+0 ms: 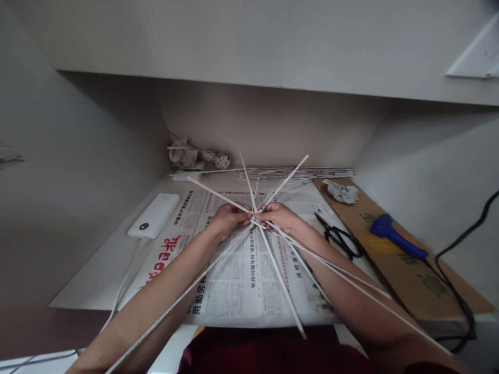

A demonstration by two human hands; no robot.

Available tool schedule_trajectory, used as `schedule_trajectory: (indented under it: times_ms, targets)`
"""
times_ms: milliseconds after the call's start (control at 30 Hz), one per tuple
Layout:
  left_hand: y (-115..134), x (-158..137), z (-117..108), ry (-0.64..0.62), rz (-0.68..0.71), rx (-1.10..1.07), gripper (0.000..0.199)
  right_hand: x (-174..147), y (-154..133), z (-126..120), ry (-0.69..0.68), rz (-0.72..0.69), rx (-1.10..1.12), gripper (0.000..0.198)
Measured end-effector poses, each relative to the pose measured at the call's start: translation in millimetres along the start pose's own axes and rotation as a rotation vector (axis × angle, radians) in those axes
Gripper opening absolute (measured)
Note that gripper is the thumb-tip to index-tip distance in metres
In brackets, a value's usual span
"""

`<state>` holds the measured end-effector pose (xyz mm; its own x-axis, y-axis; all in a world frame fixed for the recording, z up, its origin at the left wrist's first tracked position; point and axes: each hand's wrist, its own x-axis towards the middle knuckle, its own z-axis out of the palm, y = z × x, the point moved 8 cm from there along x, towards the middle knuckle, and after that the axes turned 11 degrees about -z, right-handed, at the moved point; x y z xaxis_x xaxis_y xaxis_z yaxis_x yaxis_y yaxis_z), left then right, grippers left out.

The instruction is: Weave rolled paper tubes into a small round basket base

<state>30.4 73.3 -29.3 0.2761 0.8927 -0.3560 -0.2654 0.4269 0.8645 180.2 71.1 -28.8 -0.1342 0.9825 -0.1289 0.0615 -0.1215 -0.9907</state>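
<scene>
Left hand [230, 217] and right hand [278, 215] pinching shut on hub of paper sticks [254, 218], above newspaper [234, 280] mid-table. Sticks fanning toward 11, 1, 5, 7 o'clock. Likely light, springy, crushable; grip best at crossing.

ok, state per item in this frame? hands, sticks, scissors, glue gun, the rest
left hand: fingers pinched on the sticks' crossing
right hand: fingers pinched on the same crossing
paper sticks: crossed, fanned out like a star, lifted above the newspaper
newspaper: spread flat on the desk
scissors: lying flat, blades look shut
glue gun: lying on cardboard, cord attached
power bank: flat, cable plugged in
spare sticks: piled along the back wall
</scene>
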Motion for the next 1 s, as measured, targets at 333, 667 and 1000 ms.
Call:
schedule_trajectory:
  times_ms: [333,667,1000]
  targets:
    - [-3.5,-0.6,1.4,-0.015,-0.022,0.005,0.043,-0.2,-3.9,1.9,0.01,-0.043,-0.096,0.022]
    - [-3.7,-0.6,2.4,-0.046,-0.068,0.022,0.044,-5.2,-8.8,3.1,-0.057,-0.021,-0.002,0.024]
    - [-2.4,-1.8,4.1,-0.06,-0.071,0.047,0.043,-5.7,-6.2,2.2,-0.076,0.053,0.064,0.026]
